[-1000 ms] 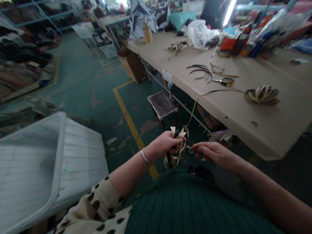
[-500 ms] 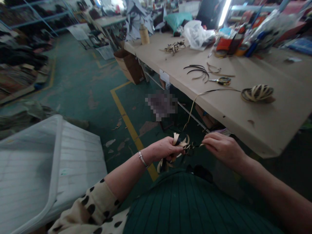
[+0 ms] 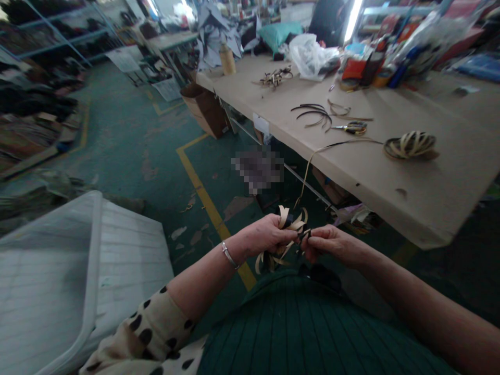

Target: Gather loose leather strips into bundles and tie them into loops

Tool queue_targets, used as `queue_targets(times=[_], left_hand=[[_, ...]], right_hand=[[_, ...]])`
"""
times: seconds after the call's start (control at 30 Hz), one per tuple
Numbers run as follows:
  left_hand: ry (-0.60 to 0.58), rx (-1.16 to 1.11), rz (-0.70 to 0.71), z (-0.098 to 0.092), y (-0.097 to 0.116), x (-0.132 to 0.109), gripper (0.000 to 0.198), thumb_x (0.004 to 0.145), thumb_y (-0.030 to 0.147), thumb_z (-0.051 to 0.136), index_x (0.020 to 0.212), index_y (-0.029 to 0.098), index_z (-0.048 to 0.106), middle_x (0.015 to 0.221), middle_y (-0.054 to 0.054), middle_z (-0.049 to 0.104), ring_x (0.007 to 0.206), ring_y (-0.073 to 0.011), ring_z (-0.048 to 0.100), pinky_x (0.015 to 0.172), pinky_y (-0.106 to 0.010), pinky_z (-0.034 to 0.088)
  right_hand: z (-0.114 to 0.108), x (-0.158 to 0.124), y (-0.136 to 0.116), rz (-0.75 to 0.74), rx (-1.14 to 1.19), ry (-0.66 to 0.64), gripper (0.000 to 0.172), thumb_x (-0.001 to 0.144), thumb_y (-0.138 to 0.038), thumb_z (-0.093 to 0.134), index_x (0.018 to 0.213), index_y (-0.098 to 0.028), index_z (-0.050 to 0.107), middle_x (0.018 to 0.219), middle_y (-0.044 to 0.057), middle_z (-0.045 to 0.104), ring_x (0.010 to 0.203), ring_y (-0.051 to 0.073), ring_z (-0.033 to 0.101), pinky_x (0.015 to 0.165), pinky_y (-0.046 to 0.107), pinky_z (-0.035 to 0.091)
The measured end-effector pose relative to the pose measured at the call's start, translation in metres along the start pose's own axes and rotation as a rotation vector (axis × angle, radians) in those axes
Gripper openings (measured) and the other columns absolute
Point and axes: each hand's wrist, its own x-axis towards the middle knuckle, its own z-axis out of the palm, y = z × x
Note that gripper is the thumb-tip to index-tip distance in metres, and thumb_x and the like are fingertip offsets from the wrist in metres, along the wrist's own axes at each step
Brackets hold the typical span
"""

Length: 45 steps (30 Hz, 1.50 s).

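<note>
A looped bundle of beige-and-black strips (image 3: 286, 217) is gripped in my left hand (image 3: 269, 237), with curls poking out above and below the fist. Close against it, the fingers of my right hand (image 3: 326, 242) pinch a strip at the bundle's right side. One long strip (image 3: 307, 174) rises from the bundle over the table edge to a wound coil (image 3: 412, 145) on the tabletop. Scissors (image 3: 353, 127) with dark-and-yellow handles lie left of the coil, beside several loose cut strips (image 3: 314, 110).
The brown-covered table (image 3: 414, 198) has its edge just ahead on the right. A large white bin (image 3: 128, 250) stands at my left. Farther off are a cardboard box (image 3: 205, 112), a thread cone (image 3: 227, 60), a plastic bag (image 3: 312, 56) and a strip pile (image 3: 276, 77).
My right hand has moved left and slightly down, from holding a strip drawn out sideways to pinching right beside the bundle. My left hand keeps its hold in nearly the same place.
</note>
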Motion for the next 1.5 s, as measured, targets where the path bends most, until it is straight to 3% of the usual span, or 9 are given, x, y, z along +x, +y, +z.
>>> queue_targets(times=[0.17,0.23,0.4,0.5,0.67,0.87,1.13,1.33,1.5], left_hand=[[0.06,-0.094,-0.023,0.003,-0.006,0.003,0.025,0.072,0.035,0.068,0.075,0.012,0.058,0.052,0.003,0.044,0.04,-0.0051,0.034,0.038,-0.016,0.022],[0.083,-0.131,-0.02,0.004,-0.007,0.003,0.024,0.072,0.034,0.068,0.074,0.012,0.057,0.052,0.003,0.045,0.04,-0.0054,0.035,0.037,-0.016,0.022],[0.116,-0.124,0.025,0.001,-0.007,-0.001,0.017,0.075,0.028,0.064,0.072,0.013,0.055,0.052,0.004,0.045,0.039,-0.0053,0.035,0.037,-0.017,0.022],[0.114,-0.051,0.007,0.0,-0.007,0.0,0.014,0.077,0.025,0.06,0.073,0.013,0.056,0.052,0.003,0.046,0.04,-0.0057,0.036,0.038,-0.018,0.023],[0.018,0.172,0.011,0.001,-0.003,0.002,0.016,0.08,0.026,0.058,0.08,0.011,0.063,0.054,0.004,0.047,0.044,-0.006,0.037,0.043,-0.019,0.025],[-0.001,0.258,-0.004,0.004,0.001,0.0,0.018,0.078,0.027,0.06,0.077,0.01,0.064,0.057,0.003,0.049,0.048,-0.0065,0.039,0.047,-0.02,0.028],[0.021,0.299,0.035,0.002,-0.002,-0.001,0.02,0.079,0.03,0.058,0.071,0.012,0.06,0.058,0.003,0.048,0.049,-0.0068,0.039,0.048,-0.02,0.029],[0.06,0.232,0.001,0.006,-0.007,-0.001,0.016,0.077,0.027,0.057,0.069,0.013,0.058,0.053,0.004,0.045,0.045,-0.0069,0.038,0.045,-0.02,0.026],[0.08,0.116,0.013,0.004,-0.014,0.003,0.017,0.077,0.03,0.059,0.074,0.013,0.059,0.053,0.004,0.044,0.043,-0.0067,0.037,0.043,-0.02,0.023]], right_hand=[[0.003,0.004,-0.008,-0.231,-0.318,0.535,0.023,0.08,-0.036,0.06,0.086,-0.015,0.067,0.071,0.003,0.065,0.064,0.012,0.058,0.061,0.024,0.045],[0.007,0.001,-0.014,-0.322,-0.403,0.623,0.018,0.079,-0.031,0.061,0.087,-0.017,0.066,0.076,0.003,0.065,0.069,0.013,0.058,0.064,0.024,0.045],[0.006,-0.011,-0.022,-0.211,-0.198,0.347,0.026,0.078,-0.04,0.065,0.09,-0.017,0.062,0.079,0.002,0.062,0.071,0.012,0.056,0.065,0.023,0.045],[0.0,-0.011,-0.018,-0.108,-0.096,0.333,0.035,0.082,-0.048,0.059,0.095,-0.015,0.063,0.071,0.0,0.059,0.062,0.009,0.051,0.057,0.021,0.04],[-0.007,-0.003,-0.01,0.085,0.002,0.088,0.05,0.081,-0.058,0.056,0.077,-0.009,0.066,0.053,-0.002,0.044,0.052,0.007,0.041,0.054,0.023,0.038],[-0.006,-0.003,-0.003,0.188,0.308,-0.043,0.037,0.073,-0.046,0.07,0.073,-0.01,0.062,0.05,-0.005,0.042,0.047,0.006,0.043,0.056,0.024,0.043],[-0.001,-0.001,-0.005,0.179,0.074,0.03,0.031,0.068,-0.04,0.07,0.071,-0.014,0.053,0.061,0.001,0.061,0.05,0.009,0.053,0.049,0.02,0.039],[0.009,-0.001,-0.007,-0.232,-0.63,0.465,0.016,0.081,-0.026,0.052,0.085,-0.016,0.063,0.065,0.0,0.06,0.059,0.011,0.053,0.057,0.023,0.04],[0.015,-0.007,-0.008,-0.285,-0.413,0.448,0.024,0.084,-0.026,0.048,0.098,-0.016,0.065,0.076,0.003,0.064,0.07,0.013,0.059,0.067,0.025,0.045]])
